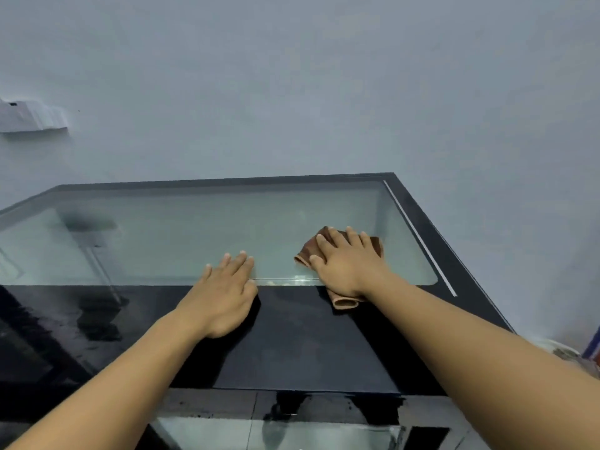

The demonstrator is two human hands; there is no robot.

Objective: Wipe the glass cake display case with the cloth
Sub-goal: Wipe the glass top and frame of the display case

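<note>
The glass cake display case [181, 235] fills the lower half of the view; its top is a clear pane framed in black. My right hand [347, 264] lies flat with straight fingers on a brown cloth [308, 250], pressing it against the glass near the pane's front right. Part of the cloth sticks out below my wrist onto the black band. My left hand [224, 293] rests flat on the top, its palm on the black band and its fingertips on the glass.
A pale grey wall [292, 92] rises behind the case. A white paper [29, 118] hangs on it at the far left. The case's right edge [454, 254] drops off, with some small items low at the right. The front glass [292, 433] shows below.
</note>
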